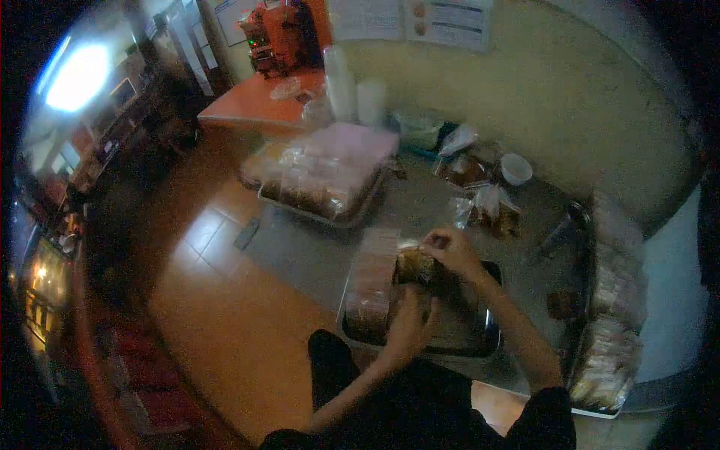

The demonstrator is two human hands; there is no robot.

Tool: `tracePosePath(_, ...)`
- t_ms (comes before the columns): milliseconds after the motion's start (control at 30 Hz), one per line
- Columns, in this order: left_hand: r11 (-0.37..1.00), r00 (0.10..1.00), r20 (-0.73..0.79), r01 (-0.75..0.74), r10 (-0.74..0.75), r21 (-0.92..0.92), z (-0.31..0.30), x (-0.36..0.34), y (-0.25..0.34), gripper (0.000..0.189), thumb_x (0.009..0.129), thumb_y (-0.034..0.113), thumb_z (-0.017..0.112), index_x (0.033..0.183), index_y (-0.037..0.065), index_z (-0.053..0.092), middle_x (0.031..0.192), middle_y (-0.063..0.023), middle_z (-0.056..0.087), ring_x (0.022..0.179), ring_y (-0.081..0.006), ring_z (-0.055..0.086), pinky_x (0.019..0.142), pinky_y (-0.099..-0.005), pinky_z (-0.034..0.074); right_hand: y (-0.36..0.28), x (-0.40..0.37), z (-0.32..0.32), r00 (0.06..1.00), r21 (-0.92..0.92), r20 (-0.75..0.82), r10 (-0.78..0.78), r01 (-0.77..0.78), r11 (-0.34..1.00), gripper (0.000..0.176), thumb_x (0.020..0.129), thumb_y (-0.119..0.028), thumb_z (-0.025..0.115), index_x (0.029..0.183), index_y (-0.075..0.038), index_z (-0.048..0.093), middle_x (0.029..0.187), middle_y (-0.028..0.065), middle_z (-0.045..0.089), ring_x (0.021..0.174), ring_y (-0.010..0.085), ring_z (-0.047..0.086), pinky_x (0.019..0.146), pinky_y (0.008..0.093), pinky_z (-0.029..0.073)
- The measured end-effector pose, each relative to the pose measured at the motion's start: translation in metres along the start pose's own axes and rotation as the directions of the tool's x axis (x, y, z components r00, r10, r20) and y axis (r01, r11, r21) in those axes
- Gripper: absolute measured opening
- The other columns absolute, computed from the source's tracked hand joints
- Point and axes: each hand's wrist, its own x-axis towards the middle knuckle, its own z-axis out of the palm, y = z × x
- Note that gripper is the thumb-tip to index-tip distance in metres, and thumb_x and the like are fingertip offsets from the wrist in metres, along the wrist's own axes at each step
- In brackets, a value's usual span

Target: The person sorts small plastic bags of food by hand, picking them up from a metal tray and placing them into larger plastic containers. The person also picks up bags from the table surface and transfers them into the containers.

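Note:
Over a dark-rimmed tray [491,330] in front of me, both my hands are at a small brown item in clear wrap [417,265]. My right hand [448,251] pinches the top edge of its wrap with closed fingers. Below it, my left hand [411,319] reaches up to the item's lower side; its fingers look partly apart, and what they grip is too blurred to tell. A row of wrapped packets [373,277] fills the tray's left side, beside my left hand.
A second tray [322,217] at the back left holds many wrapped packets. Bagged brown items [499,214], a white bowl [516,169] and a tub [420,129] stand near the wall. More packets [609,356] fill a tray at right. White cups [340,82] stand by an orange table [255,103].

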Motion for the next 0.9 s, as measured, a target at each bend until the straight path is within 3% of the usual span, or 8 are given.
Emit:
tracePosePath(100,0.976,0.973,0.133,-0.170,0.188,-0.134,0.001,0.017,0.012,0.055,0.095,0.033,0.050,0.125,-0.011,0.037,0.114,-0.0351,0.053,0.102,-0.0510,0.053,0.090,-0.0513,0.044,0.008,0.000,0.006,0.994,0.001,-0.078,-0.075,0.076,0.997,0.024,0.072,-0.025,0.079,0.083,-0.007,0.068,0.090,0.0085,0.067,0.085,0.0228,0.064,0.081,0.0355,0.049)
tracePosePath(200,0.990,0.987,0.084,-0.143,0.141,0.018,0.022,0.029,0.006,0.051,0.093,0.028,0.052,0.123,-0.011,0.039,0.112,-0.0355,0.052,0.102,-0.0542,0.051,0.094,-0.0522,0.042,-0.003,0.003,0.002,0.993,0.045,0.032,-0.116,0.114,0.992,0.028,0.081,-0.030,0.073,0.092,-0.005,0.067,0.083,0.0045,0.064,0.078,0.0168,0.058,0.074,0.0319,0.047)
tracePosePath(333,0.997,0.999,0.037,-0.011,0.014,-0.077,0.018,0.029,0.011,0.051,0.092,0.027,0.053,0.124,-0.011,0.042,0.118,-0.0388,0.046,0.108,-0.0547,0.048,0.096,-0.0555,0.039,0.003,0.014,0.003,0.970,0.041,0.105,-0.221,0.218,0.975,0.020,0.084,-0.021,0.070,0.093,-0.004,0.066,0.086,0.0054,0.063,0.079,0.0162,0.059,0.075,0.0321,0.047)
tracePosePath(500,0.944,0.989,-0.080,-0.093,0.125,0.316,0.032,0.024,-0.014,0.058,0.091,0.029,0.055,0.130,-0.011,0.040,0.128,-0.0423,0.038,0.118,-0.0539,0.043,0.100,-0.0578,0.036,0.000,0.006,0.013,0.982,0.068,-0.090,-0.165,0.171,0.983,0.015,0.083,-0.016,0.071,0.088,-0.004,0.065,0.084,0.0049,0.064,0.078,0.0153,0.059,0.074,0.0317,0.047)
tracePosePath(567,0.689,0.911,0.091,-0.366,0.402,0.625,0.053,0.016,-0.051,0.061,0.090,0.032,0.056,0.130,-0.012,0.039,0.127,-0.0415,0.040,0.119,-0.0529,0.044,0.101,-0.0568,0.036,0.009,0.008,0.019,0.972,0.111,-0.123,-0.199,0.212,0.971,0.014,0.083,-0.016,0.071,0.087,-0.005,0.065,0.083,0.0042,0.064,0.077,0.0147,0.058,0.073,0.0307,0.047)
tracePosePath(633,0.567,0.849,0.058,-0.400,0.526,0.720,0.072,0.021,-0.072,0.062,0.090,0.032,0.056,0.130,-0.013,0.039,0.126,-0.0402,0.043,0.119,-0.0514,0.044,0.101,-0.0554,0.036,0.008,0.007,0.019,0.974,0.143,-0.142,-0.176,0.196,0.970,0.013,0.082,-0.015,0.072,0.086,-0.005,0.064,0.083,0.0037,0.064,0.077,0.0142,0.058,0.072,0.0300,0.046)
tracePosePath(733,0.767,0.853,-0.226,-0.268,0.470,0.583,0.071,0.034,-0.062,0.062,0.090,0.028,0.057,0.131,-0.014,0.037,0.125,-0.0375,0.046,0.119,-0.0485,0.046,0.100,-0.0528,0.038,-0.002,0.003,0.016,0.983,0.148,-0.153,-0.104,0.127,0.981,0.014,0.081,-0.015,0.072,0.086,-0.005,0.064,0.083,0.0034,0.064,0.076,0.0135,0.057,0.072,0.0296,0.046)
tracePosePath(900,0.920,0.904,-0.178,-0.391,0.389,0.029,0.086,0.025,-0.092,0.070,0.089,0.023,0.060,0.138,-0.015,0.027,0.125,-0.0315,0.049,0.115,-0.0433,0.050,0.096,-0.0485,0.042,0.012,0.005,0.023,0.971,0.060,-0.188,-0.148,0.162,0.985,0.016,0.082,-0.016,0.072,0.089,-0.004,0.064,0.084,0.0046,0.064,0.078,0.0142,0.059,0.074,0.0300,0.047)
